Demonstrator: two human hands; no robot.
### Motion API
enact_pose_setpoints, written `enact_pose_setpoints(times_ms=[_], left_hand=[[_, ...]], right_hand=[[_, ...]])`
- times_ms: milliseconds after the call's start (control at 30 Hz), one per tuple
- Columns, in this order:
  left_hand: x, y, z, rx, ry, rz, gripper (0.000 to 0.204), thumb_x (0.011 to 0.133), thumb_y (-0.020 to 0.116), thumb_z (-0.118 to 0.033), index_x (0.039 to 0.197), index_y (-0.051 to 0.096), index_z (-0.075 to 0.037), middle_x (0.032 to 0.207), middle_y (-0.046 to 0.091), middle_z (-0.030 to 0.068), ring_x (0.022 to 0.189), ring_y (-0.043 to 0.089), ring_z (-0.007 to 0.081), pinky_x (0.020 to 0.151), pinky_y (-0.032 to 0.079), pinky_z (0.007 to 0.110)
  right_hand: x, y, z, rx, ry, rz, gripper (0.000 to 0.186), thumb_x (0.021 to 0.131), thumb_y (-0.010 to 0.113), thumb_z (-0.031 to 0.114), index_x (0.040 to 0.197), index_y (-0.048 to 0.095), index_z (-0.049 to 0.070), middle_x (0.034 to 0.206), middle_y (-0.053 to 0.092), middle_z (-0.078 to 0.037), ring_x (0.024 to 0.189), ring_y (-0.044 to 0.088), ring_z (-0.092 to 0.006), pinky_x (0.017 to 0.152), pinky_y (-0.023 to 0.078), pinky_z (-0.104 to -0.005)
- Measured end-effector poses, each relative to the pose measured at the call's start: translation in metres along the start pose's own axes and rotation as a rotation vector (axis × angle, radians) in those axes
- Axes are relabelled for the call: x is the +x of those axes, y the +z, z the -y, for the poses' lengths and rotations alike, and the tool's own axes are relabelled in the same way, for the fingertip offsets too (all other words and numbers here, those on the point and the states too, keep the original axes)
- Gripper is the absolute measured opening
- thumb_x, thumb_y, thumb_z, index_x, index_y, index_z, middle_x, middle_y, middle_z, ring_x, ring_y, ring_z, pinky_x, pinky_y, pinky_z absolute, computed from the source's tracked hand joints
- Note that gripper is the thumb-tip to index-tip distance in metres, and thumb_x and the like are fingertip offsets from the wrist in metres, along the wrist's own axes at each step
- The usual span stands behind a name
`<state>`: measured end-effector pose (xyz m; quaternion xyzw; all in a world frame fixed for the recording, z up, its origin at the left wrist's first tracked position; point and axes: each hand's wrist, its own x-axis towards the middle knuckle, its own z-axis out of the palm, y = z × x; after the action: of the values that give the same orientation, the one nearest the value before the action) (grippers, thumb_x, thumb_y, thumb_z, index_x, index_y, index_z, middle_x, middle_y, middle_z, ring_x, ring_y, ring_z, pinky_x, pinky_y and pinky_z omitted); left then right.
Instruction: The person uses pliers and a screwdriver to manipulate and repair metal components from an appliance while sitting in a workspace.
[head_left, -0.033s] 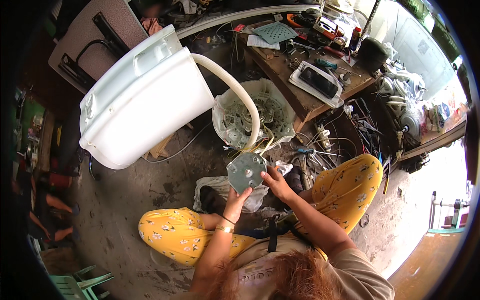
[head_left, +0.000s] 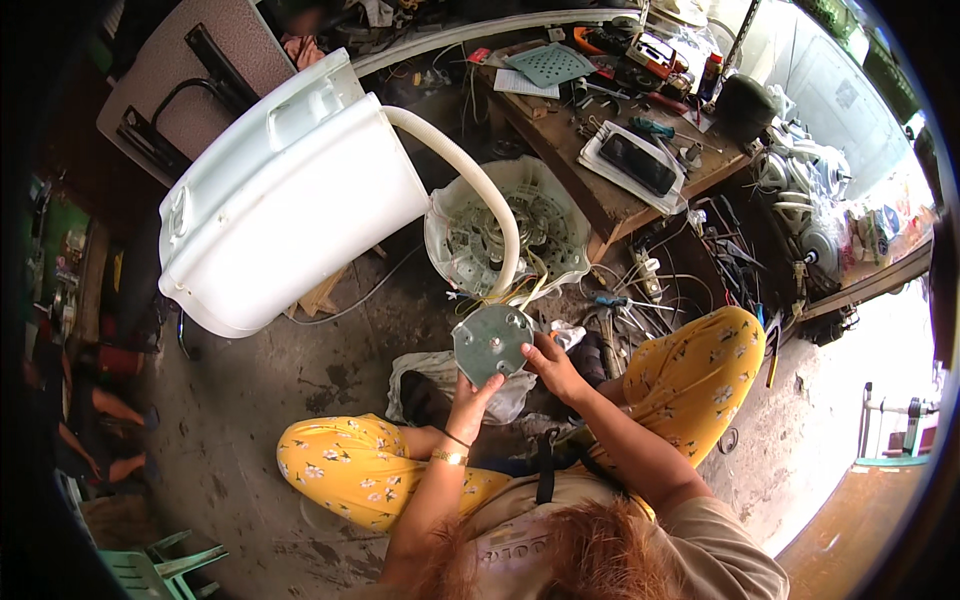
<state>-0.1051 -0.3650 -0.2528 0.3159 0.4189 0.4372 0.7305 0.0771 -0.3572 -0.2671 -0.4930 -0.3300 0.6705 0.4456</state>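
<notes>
Seated on a concrete floor, a person grips a round grey metal plate [head_left: 491, 343] with both hands: left hand [head_left: 468, 398] closed under its lower edge, right hand [head_left: 553, 365] clasping its right rim. Just beyond stand a wire-filled plastic tub [head_left: 560, 215] (a hose [head_left: 470, 180] arches across it), a tipped white washer casing [head_left: 290, 200] and a cluttered workbench [head_left: 610, 200].

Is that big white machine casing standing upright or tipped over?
Tipped over. The white casing lies on its side on the concrete floor, its long flat side facing up, with a pale hose curving from it.
</notes>
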Motion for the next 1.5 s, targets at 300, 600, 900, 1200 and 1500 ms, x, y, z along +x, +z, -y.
enact_pose_setpoints(times_ms=[300,600,900,1200,1500], left_hand=[[-0.004,0.006,-0.023,0.084,0.133,0.016,0.051,0.083,0.067,-0.006,0.126,0.042,-0.002,0.121,0.053,0.0066,0.107,0.054,0.0147,0.09,0.048,0.029],[0.003,-0.003,-0.006,0.243,0.256,0.04,0.048,0.084,0.067,-0.008,0.125,0.043,0.001,0.118,0.056,0.0074,0.105,0.054,0.0137,0.09,0.045,0.028],[0.016,-0.026,0.023,0.446,0.244,-0.041,0.039,0.084,0.064,-0.002,0.118,0.046,0.004,0.109,0.06,0.0087,0.095,0.057,0.0129,0.082,0.048,0.027],[0.056,-0.088,0.044,0.065,-0.372,-0.112,0.033,0.086,0.062,-0.007,0.115,0.049,-0.009,0.097,0.062,0.005,0.072,0.062,0.0169,0.065,0.056,0.033],[0.095,-0.187,0.109,1.388,-0.227,-0.38,0.031,0.085,0.066,-0.017,0.111,0.055,-0.004,0.093,0.067,0.0106,0.076,0.066,0.026,0.064,0.053,0.042]], right_hand=[[0.003,-0.001,-0.005,-0.133,-0.202,-0.027,0.04,0.092,0.059,0.023,0.117,0.048,-0.005,0.106,0.057,-0.007,0.098,0.052,-0.013,0.082,0.045,-0.0289],[0.008,0.001,-0.02,-0.085,-0.231,-0.187,0.035,0.087,0.067,0.019,0.108,0.055,-0.006,0.091,0.063,-0.004,0.076,0.056,-0.0091,0.069,0.047,-0.0239],[0.013,0.009,-0.017,-0.135,0.111,-0.372,0.05,0.078,0.076,0.023,0.111,0.056,-0.009,0.097,0.064,-0.011,0.083,0.06,-0.0145,0.072,0.049,-0.0282],[0.032,-0.006,-0.087,-0.26,0.346,-0.092,0.074,0.08,0.071,0.035,0.134,0.037,-0.001,0.097,0.061,-0.017,0.069,0.062,-0.019,0.055,0.048,-0.0275],[0.019,-0.029,-0.126,-0.745,0.291,0.238,0.058,0.08,0.067,0.027,0.129,0.048,0.002,0.088,0.062,-0.012,0.071,0.062,-0.0173,0.064,0.05,-0.0302]])
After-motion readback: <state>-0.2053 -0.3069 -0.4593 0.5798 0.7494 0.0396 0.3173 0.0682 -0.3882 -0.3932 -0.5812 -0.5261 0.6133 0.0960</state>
